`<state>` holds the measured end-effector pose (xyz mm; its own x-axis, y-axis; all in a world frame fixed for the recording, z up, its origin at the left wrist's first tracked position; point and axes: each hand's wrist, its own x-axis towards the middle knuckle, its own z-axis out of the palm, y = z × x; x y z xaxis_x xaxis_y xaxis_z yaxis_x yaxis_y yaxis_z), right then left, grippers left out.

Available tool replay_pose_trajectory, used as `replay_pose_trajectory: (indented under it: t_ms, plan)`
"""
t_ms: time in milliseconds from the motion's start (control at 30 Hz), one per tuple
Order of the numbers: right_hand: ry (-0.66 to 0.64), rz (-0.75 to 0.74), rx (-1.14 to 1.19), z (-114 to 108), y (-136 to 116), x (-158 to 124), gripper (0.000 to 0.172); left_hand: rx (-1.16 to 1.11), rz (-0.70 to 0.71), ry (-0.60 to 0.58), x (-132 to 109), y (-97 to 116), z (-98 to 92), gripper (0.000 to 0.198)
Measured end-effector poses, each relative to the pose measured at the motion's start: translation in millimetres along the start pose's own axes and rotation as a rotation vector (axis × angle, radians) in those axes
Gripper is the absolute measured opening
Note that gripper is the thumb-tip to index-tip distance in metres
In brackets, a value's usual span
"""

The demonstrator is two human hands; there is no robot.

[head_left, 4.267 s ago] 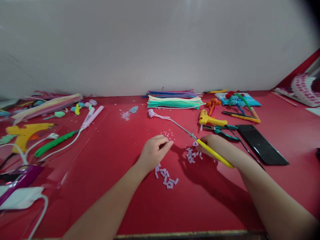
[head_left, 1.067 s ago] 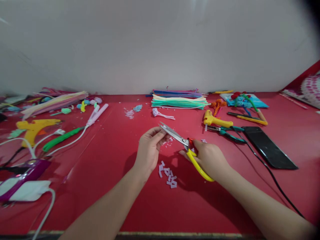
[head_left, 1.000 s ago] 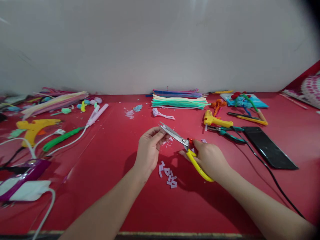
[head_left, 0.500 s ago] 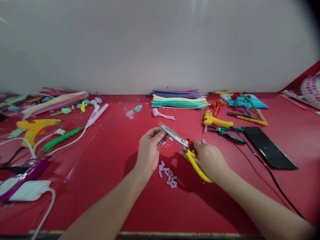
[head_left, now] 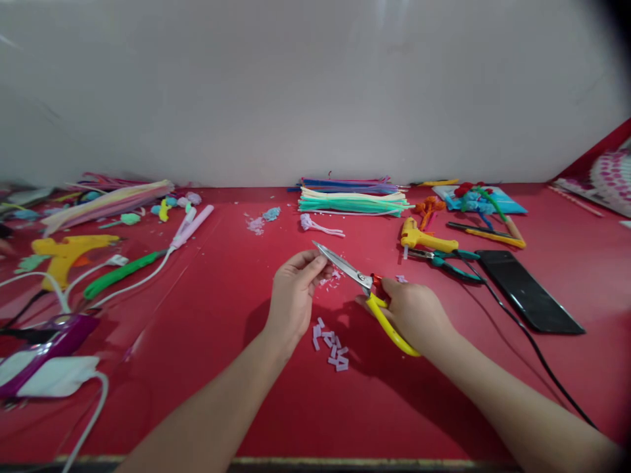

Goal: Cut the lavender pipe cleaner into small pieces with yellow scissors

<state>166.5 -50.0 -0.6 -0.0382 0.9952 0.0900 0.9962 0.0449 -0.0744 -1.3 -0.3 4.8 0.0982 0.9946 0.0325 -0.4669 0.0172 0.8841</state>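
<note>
My right hand point(head_left: 419, 315) is closed round the yellow and red handles of a pair of scissors point(head_left: 345, 266). The blades point up and left, almost together, across the fingertips of my left hand point(head_left: 294, 289). Thumb and forefinger of that hand are pinched; what they hold is too small and covered to make out. Beneath the hands, tiny lilac trimmings point(head_left: 331, 281) are scattered on the red table point(head_left: 197, 374). Nearer me is a small pile of lilac cut strips point(head_left: 338, 355). A lilac pipe-cleaner flower with stems point(head_left: 323, 226) lies beyond my hands.
Bundled pipe cleaners point(head_left: 352, 200) lie against the back wall. To the right are a yellow glue gun point(head_left: 428, 238), pliers point(head_left: 446, 261) and a black phone point(head_left: 530, 289). Leftward are another glue gun point(head_left: 62, 256), a pink hot iron point(head_left: 192, 226) and a power strip with cables point(head_left: 59, 348).
Both hands and the scissors stay almost in place, with only a slight shift of the right fingers. At the far left edge, part of what looks like another person's hand has come into view.
</note>
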Motion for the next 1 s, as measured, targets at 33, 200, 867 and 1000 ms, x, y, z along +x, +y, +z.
replay_pose_trajectory:
  t_ms: [33, 200, 867, 1000]
  plan:
    - [-0.002, 0.002, -0.004, 0, 1, 1, 0.041, -0.002, -0.005, 0.001, 0, 0, -0.1, 0.007]
    - [0.029, 0.088, -0.020, -3, 6, 3, 0.042, -0.024, -0.082, -0.022, 0, -1, 1.0, 0.010]
    - [-0.147, 0.055, 0.995, -25, -5, -2, 0.012, 0.353, -0.453, -0.522, -11, 1, 9.8, 0.012]
    - [-0.132, 0.035, 0.986, -19, -4, -2, 0.009, 0.382, -0.470, -0.518, -11, 2, 7.9, 0.011]
